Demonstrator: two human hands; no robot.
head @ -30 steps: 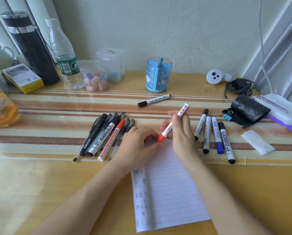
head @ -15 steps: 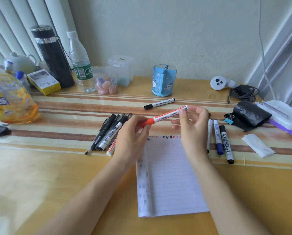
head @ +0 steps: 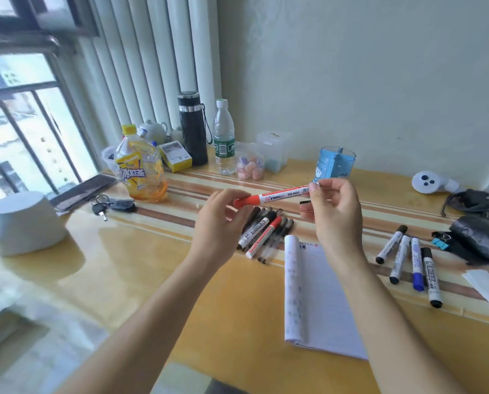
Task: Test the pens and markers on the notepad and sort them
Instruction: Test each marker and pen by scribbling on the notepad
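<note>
Holds red marker [head: 274, 197] in air btwn both hands, above table [head: 152, 265], cap end lower. Pinches red cap w/ left hand [head: 217, 220], thumb + fingers curled on it; pinches white tail end w/ right hand [head: 334, 211]. Has notepad [head: 317, 294] flat below, pen pile [head: 263, 228] just left of it, four markers [head: 408, 257] on its right.
</note>
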